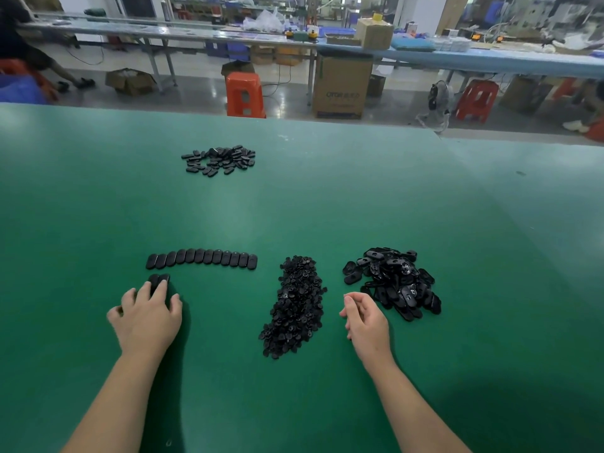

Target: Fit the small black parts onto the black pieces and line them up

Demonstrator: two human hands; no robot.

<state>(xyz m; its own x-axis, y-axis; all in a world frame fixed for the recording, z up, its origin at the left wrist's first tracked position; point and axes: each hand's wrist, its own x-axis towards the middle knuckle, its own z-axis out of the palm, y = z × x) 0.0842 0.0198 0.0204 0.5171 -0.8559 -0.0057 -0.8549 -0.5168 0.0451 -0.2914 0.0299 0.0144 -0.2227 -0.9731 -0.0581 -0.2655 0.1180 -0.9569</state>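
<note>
My left hand [147, 313], fingers spread, presses two oval black plastic pieces [159, 280]; a nudge risks misaligning them. Right hand [364, 317] loosely curled, empty.

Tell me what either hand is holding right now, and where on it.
Nothing is gripped. The left hand rests its fingertips on top of two pieces starting a second row; the right hand hangs loosely curled, empty.

Blk pieces [201, 258], green table [294, 197].

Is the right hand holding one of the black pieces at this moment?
No, the right hand hangs loosely curled and empty between the heap of small parts and the heap of black pieces.
</note>
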